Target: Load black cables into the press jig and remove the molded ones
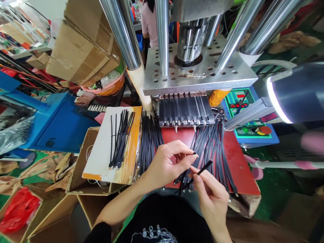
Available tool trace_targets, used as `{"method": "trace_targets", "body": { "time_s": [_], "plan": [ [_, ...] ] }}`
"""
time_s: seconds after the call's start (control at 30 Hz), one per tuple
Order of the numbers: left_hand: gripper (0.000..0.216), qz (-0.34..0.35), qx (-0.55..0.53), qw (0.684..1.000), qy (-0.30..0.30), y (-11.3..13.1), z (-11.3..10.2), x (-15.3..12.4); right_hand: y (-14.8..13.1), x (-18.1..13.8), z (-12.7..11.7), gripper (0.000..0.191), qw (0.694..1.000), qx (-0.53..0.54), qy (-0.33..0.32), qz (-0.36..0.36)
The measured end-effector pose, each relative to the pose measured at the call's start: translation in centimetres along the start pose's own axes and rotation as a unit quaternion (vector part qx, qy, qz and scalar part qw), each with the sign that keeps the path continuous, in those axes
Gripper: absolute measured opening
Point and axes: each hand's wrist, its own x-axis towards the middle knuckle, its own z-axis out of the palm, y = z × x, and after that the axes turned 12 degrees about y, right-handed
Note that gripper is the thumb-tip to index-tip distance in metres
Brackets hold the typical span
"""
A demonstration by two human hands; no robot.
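My left hand [164, 163] is closed in a pinch above the front of the red work surface [234, 155]. A small dark tip shows at its fingertips, too small to name. Close beside it, my right hand [212, 195] grips a black flat cable [205, 167] between thumb and fingers, the cable slanting up to the right. Beyond both hands, a black fixture [186, 108] under the press holds several black cables side by side, their ends in a row along its front edge. Loose black flat cables [215, 145] lie fanned out right of the hands, and another bundle [150, 141] lies to the left.
A press plate [199, 84] on steel columns stands over the fixture. Several cables lie on a white board [98, 152] across a cardboard box. At right are a control panel [249, 114] with buttons and a lit lamp [280, 98]. A person [149, 23] is in the background.
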Motion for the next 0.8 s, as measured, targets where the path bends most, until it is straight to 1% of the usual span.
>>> {"method": "trace_targets", "body": {
  "time_s": [0.07,0.17,0.27,0.33,0.4,0.47,0.6,0.7,0.73,0.8],
  "plan": [
    [0.016,-0.014,0.013,1.0,0.002,0.0,0.2,-0.3,0.2,0.6,-0.6,0.019,1.0,0.005,0.014,-0.002],
    [0.017,-0.045,0.008,0.999,-0.008,0.1,0.3,-0.5,0.4,1.6,-1.3,0.014,0.998,0.061,-0.022,0.011],
    [0.019,-0.057,-0.028,0.998,-0.012,0.1,0.3,-0.3,0.3,2.4,-1.1,0.012,0.997,0.062,-0.038,0.013],
    [0.017,-0.051,-0.051,0.997,-0.004,-0.1,0.3,-0.2,0.1,2.6,-0.5,0.014,0.998,0.042,-0.048,0.0],
    [0.014,-0.042,-0.068,0.997,0.004,-0.3,0.3,-0.1,-0.4,2.7,0.0,0.019,0.997,0.035,-0.073,-0.011],
    [0.012,-0.03,-0.077,0.997,0.001,-0.3,0.3,0.0,-0.8,2.7,0.3,0.026,0.995,0.034,-0.091,-0.014],
    [0.014,0.011,-0.051,0.998,-0.017,0.2,0.2,0.4,-0.9,3.0,1.0,0.035,0.995,0.038,-0.096,-0.005],
    [0.018,0.046,0.009,0.999,-0.001,0.9,0.0,2.0,-0.2,2.3,1.7,0.038,0.994,0.037,-0.098,0.028],
    [0.019,0.053,0.028,0.998,0.013,0.9,0.0,3.0,0.2,1.9,1.9,0.041,0.992,0.034,-0.113,0.048],
    [0.019,0.063,0.05,0.996,0.043,0.5,0.0,5.7,0.7,1.2,1.8,0.046,0.978,0.033,-0.186,0.094]
  ]
}}
